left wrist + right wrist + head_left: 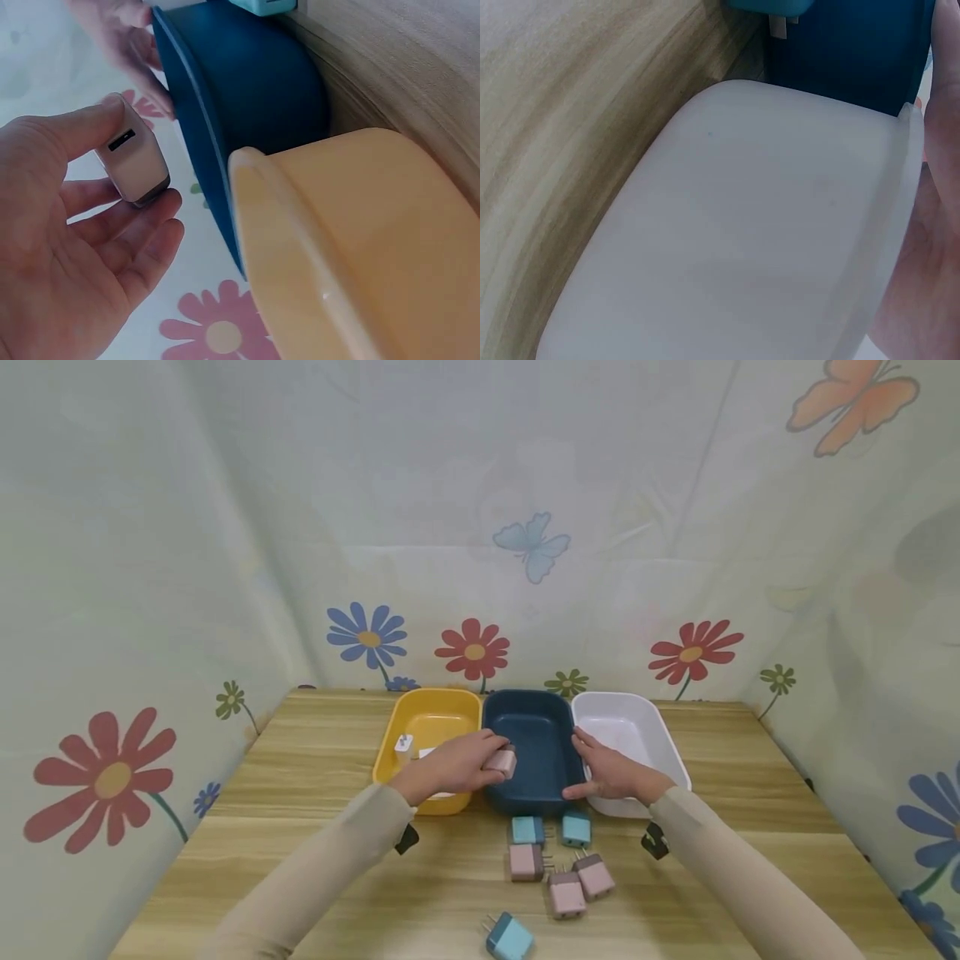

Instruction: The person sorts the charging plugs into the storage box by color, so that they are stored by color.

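While the left hand pinches a pink plug between thumb and fingers, its grip narrow on the sides, the plug is held above the left rim of the blue bin. A dark slot (plain in the left wrist view) shows on one face of it. The right hand lies over the meeting rims of the blue bin and the white bin, thumb and fingers spread, its grip wide. To the left stands the yellow bin, with a white plug upright inside it, prongs up; more white shows beyond the left hand, partly hidden. On the counter, two teal plugs sit just in front of the blue bin, three other pink ones lie near them, and a third teal one lies nearest the person. Behind hangs a flowered cloth.
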`<state>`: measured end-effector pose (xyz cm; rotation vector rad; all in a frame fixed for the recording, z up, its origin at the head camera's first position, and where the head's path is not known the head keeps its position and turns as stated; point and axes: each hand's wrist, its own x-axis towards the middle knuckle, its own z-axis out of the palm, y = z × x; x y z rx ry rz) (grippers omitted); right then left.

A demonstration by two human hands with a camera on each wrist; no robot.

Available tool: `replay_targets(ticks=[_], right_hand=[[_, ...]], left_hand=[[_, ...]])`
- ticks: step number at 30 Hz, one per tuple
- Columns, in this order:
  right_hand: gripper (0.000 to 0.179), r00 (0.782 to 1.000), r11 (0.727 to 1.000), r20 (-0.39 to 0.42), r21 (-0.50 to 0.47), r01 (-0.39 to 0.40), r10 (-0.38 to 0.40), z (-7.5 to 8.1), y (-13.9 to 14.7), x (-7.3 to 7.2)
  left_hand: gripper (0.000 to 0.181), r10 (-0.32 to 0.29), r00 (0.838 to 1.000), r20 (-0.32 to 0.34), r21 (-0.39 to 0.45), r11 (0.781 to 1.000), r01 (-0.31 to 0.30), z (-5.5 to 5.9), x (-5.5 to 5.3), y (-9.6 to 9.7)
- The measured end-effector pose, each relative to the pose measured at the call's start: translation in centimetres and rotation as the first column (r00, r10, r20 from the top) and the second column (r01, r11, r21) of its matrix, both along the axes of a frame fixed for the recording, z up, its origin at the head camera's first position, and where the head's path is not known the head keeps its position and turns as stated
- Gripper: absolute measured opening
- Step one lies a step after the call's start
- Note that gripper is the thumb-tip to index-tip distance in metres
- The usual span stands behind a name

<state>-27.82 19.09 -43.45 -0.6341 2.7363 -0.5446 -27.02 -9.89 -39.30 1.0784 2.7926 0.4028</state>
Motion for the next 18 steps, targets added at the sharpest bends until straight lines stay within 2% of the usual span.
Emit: replay_targets(ticks=[5, 11, 18], right_hand=[[0.106, 1.0, 1.0, -0.015, 0.005, -0.007, 0.007, -0.1, -0.1, 0.1], [0.107, 1.0, 1.0, -0.006, 0.011, 0.012, -0.012, -0.2, -0.1, 0.1], [0.107, 1.0, 1.0, -0.007, 0.004, 0.012, -0.012, 0.0, -0.1, -0.1]], left_hand=[[0.057, 0.016, 1.0, 0.018, 0.006, 1.0, -0.016, -1.0, -1.0, 0.3], [0.055, 0.005, 1.0, 0.013, 0.013, 1.0, -0.005, -2.0, -2.2, 0.9], [0.056, 0.038, 0.998, 0.041, 0.024, 0.999, -0.039, -1.9, -3.2, 1.6]])
